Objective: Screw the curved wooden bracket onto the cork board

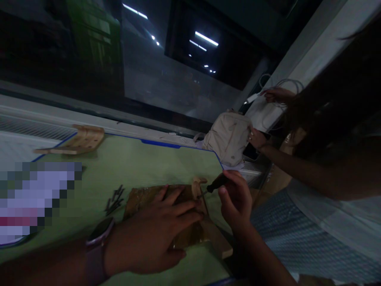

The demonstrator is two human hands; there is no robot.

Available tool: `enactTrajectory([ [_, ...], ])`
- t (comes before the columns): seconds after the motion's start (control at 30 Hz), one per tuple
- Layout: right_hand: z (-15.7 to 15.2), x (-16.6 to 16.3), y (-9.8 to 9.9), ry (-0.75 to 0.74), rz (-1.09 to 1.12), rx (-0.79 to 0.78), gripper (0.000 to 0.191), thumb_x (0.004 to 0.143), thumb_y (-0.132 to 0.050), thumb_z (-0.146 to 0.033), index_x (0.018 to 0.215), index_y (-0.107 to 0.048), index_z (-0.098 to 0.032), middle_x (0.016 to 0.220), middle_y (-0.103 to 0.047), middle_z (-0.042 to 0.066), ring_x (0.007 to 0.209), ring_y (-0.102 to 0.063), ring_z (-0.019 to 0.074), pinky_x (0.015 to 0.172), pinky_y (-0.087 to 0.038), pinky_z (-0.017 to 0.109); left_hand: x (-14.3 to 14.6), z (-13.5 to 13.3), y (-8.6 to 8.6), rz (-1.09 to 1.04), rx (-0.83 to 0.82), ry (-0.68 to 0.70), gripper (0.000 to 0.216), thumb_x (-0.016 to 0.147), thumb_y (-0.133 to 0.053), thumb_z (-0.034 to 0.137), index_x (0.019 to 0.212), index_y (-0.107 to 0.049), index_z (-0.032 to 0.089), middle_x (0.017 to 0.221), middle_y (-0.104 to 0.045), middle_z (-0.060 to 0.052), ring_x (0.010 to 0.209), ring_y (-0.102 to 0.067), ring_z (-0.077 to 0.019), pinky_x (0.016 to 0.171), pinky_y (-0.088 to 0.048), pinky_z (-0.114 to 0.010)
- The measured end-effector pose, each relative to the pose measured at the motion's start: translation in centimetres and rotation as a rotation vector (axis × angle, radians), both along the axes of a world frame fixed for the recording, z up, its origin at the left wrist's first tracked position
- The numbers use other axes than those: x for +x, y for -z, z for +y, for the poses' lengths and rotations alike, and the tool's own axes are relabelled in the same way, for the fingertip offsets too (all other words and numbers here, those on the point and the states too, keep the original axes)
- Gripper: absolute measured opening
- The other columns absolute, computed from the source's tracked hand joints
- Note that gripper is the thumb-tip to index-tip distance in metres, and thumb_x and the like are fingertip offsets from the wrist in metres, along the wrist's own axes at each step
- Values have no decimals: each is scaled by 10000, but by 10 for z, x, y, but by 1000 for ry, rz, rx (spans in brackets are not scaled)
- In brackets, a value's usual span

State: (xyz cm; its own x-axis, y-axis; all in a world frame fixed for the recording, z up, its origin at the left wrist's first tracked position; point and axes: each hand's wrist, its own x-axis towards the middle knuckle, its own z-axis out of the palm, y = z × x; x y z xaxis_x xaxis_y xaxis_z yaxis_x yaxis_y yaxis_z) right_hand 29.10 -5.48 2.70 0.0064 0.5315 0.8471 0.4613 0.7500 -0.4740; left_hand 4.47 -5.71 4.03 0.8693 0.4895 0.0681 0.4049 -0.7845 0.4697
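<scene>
The wooden piece (217,243) is pressed against the green surface (125,167) under the spread left hand (151,234), apparently to steady it, while the dark-handled pointed tool (218,182) is gripped tightly in the right hand (235,200), its tip set at the wood.

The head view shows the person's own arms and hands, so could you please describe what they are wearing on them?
The left hand is ungloved, and its wrist wears a smartwatch with a dark, rounded face and a broad, muted mauve strap. The right hand is also ungloved, with no visible watch or ring. Neither forearm shows a sleeve.
</scene>
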Motion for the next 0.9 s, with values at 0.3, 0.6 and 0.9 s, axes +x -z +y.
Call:
enactTrajectory([
  [0.3,-3,-6,1,-87,56,-92,365,969,-708,-185,1302,-667,-328,1047,-756,37,900,-770,185,776,-660,340,0,1,0,0,15,6,754,835,-755,302,1553,-526,317,1641,-490,-54,1569,-262,-490,1225,-182,-791],
  [0.6,-1,1,6,-62,29,-150,363,1042,-592,-316,1404,-618,-329,1262,-727,90,1107,-761,227,923,-658,416,2,1,-3,-28,-4,1,762,809,-793,308,1532,-550,329,1603,-537,-60,1548,-304,-509,1215,-199,-809],
  [0.9,-3,-4,4,-114,120,-149,385,957,-724,-176,1279,-643,-370,1048,-736,9,875,-754,158,719,-631,284,1,0,-1,17,-6,6,848,784,-763,261,1585,-493,326,1693,-419,-20,1568,-247,-502,1227,-176,-799],
])
